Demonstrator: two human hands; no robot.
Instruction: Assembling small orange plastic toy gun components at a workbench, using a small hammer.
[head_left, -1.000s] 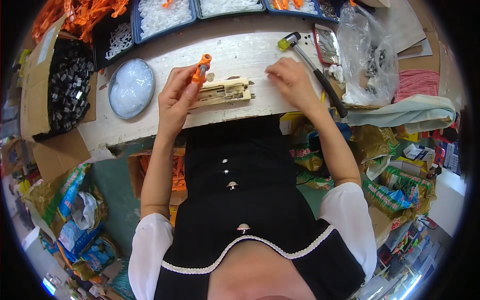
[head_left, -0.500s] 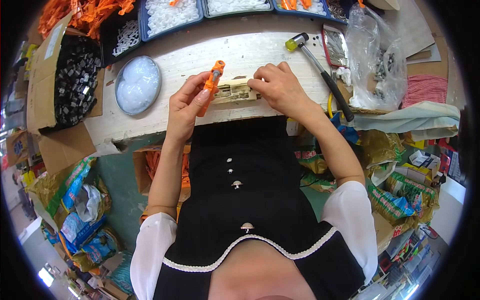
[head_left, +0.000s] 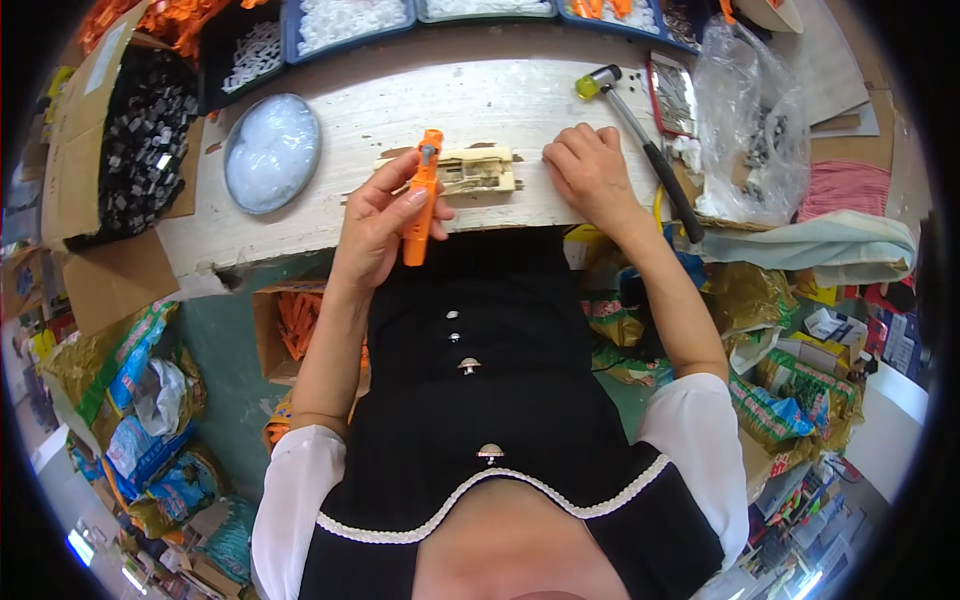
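**Orange part held upright over the near edge, supplies ringed around it**

We see the left hand (head_left: 378,222) pinching a long orange plastic part (head_left: 421,222) between thumb and fingers, its far end, with a grey piece in it, left uncovered. We judge that this light grip keeps that end in sight. The part hangs over the bench's near edge and overlaps the left portion of a cream slotted block (head_left: 482,158) in our view; how high it is above the bench (head_left: 450,90), we cannot tell.

The right hand (head_left: 592,178) is loosely curled at the bench, just right of the block and apart from it. Its fingertips are turned away, so we cannot tell whether it holds anything small.

To its right lies a hammer (head_left: 653,155), black grip toward the near edge, probably so it lifts easily. A round dish (head_left: 268,211) of pale translucent stuff sits left of the block. Blue trays (head_left: 350,48) of white pieces line the far side, likely to keep the middle workable and the stock reachable.
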